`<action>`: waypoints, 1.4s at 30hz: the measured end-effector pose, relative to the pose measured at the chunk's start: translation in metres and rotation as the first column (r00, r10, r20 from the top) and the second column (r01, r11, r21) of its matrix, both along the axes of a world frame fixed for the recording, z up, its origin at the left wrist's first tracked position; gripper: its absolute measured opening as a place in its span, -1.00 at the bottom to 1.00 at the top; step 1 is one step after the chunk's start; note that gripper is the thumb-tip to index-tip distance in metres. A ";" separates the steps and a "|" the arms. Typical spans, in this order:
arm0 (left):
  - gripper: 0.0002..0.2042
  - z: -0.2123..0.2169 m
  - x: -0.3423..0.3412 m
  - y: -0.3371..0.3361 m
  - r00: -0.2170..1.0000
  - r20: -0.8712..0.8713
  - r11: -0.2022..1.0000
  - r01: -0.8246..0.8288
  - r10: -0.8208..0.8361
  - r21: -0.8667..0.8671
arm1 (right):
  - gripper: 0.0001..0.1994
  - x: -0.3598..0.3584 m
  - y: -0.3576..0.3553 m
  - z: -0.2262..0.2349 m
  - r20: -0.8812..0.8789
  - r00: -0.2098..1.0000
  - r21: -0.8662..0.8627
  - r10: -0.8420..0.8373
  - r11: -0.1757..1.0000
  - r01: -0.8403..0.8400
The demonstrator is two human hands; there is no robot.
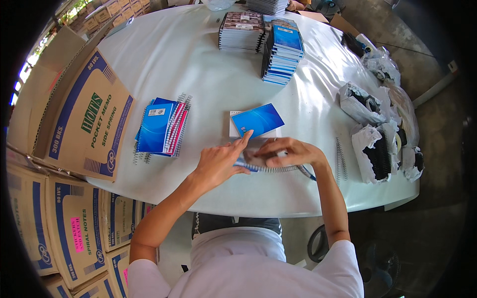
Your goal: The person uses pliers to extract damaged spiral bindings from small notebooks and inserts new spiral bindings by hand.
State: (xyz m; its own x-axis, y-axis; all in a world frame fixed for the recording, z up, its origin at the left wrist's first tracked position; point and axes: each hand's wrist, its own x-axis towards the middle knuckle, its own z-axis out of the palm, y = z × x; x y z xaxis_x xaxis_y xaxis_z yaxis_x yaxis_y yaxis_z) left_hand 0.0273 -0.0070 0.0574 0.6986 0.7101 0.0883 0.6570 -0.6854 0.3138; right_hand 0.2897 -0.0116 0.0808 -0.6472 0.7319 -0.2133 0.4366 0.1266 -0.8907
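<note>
My left hand [221,161] reaches in over the near middle of the table. Its index finger points forward to the edge of a blue notebook cover [258,120], which lies askew on a white stack of sheets. Its thumb and lower fingers close on a small blue-edged notebook [247,166], mostly hidden by the hands. A metal spiral coil [278,169] runs from that edge to the right. Over the coil, my right hand [288,151] is bent at the fingers and blurred; whether it grips anything is unclear. A slim dark-and-blue object [306,172] shows beneath the right wrist.
Spiral notebooks [158,126] lie piled at left, beside a large open carton [87,114]. Farther back stand notebook stacks [283,54]. Loose coils [341,161] lie right of my forearm, near torn white packs of black coils [370,154]. More cartons [74,223] stand below left.
</note>
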 end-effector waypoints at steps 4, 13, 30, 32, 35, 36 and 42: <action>0.01 -0.004 -0.003 0.004 0.996 -0.063 0.996 -0.063 0.067 0.070 | -0.46 0.008 0.007 -0.006 -0.246 0.969 -0.034 -0.036 0.999 0.029; -0.04 -0.001 -0.010 0.004 0.994 0.051 0.993 -0.098 0.101 -0.057 | -0.50 -0.012 0.010 -0.001 -0.042 0.998 -0.054 -0.040 0.998 0.037; -0.46 0.024 -0.019 0.006 0.988 -0.140 0.932 0.003 -0.057 -0.363 | -0.47 0.002 -0.005 0.014 -0.073 0.997 -0.090 0.033 0.995 -0.039; -0.43 0.009 -0.021 0.003 0.996 -0.049 0.958 0.054 -0.070 -0.283 | -0.48 -0.012 -0.009 0.012 0.089 0.996 -0.110 0.013 0.994 -0.004; -0.33 -0.001 -0.022 0.001 0.996 0.064 0.967 0.073 -0.059 -0.244 | -0.45 -0.005 -0.009 0.002 -0.106 0.994 -0.082 -0.003 0.997 -0.006; -0.27 -0.003 -0.022 -0.001 0.995 0.094 0.964 0.067 -0.044 -0.258 | -0.45 -0.004 -0.009 0.004 -0.223 0.975 -0.088 0.015 0.995 -0.036; 0.09 -0.011 -0.026 -0.012 0.900 0.388 0.909 -0.022 0.200 -0.417 | -0.45 -0.016 -0.013 0.006 -0.210 0.977 -0.106 -0.023 0.994 0.001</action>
State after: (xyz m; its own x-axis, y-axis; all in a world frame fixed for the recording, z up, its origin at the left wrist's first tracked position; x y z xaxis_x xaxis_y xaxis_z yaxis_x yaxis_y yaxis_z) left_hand 0.0008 -0.0193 0.0461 0.5745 0.8171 0.0477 0.4696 -0.3767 0.7985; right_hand 0.2741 -0.0248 0.0868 -0.6770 0.7206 -0.1494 0.2390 0.0233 -0.9707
